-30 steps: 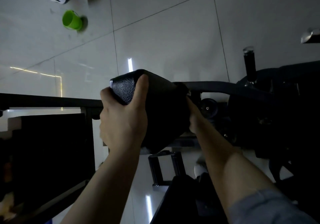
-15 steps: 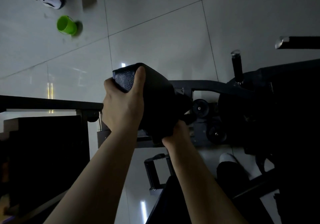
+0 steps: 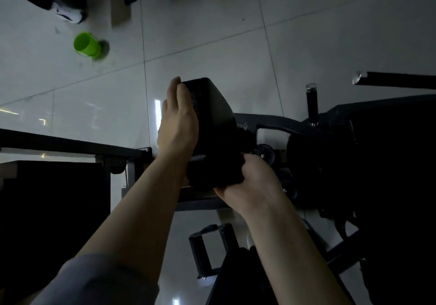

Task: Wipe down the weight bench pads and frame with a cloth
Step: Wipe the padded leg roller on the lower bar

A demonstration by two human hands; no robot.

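The pad (image 3: pixel 212 118), a black block with a grained cover, stands raised on the dark frame (image 3: pixel 278 122) of the bench at the centre of the view, over a pale tiled floor (image 3: pixel 212 33). The left hand (image 3: pixel 178 123) holds the pad's left face, fingers laid up along the upper corner and curled over its edge, steadying it. The right hand (image 3: pixel 250 182) sits at the pad's lower near end, fingers closed round a dark bunched cloth (image 3: pixel 212 176) that is pressed against the pad's underside; in the dim light the cloth's outline is hard to separate from the pad. Judgement: the step in hand is wiping the lower end and underside of this pad, with the frame, the rollers (image 3: pixel 265 151) just right of the right hand, and the upright handle (image 3: pixel 312 106) further right apparently yet to be done. To do it well, the left hand should brace firmly so the pad does not swing under pressure, while the right draws the cloth in overlapping strokes along the grain and into the seam where pad meets bracket, turning the cloth to a fresh face as it soils. Fingers should be kept clear of the pivot and rollers close by. A green cup (image 3: pixel 87 44) stands on the floor well away at upper left.
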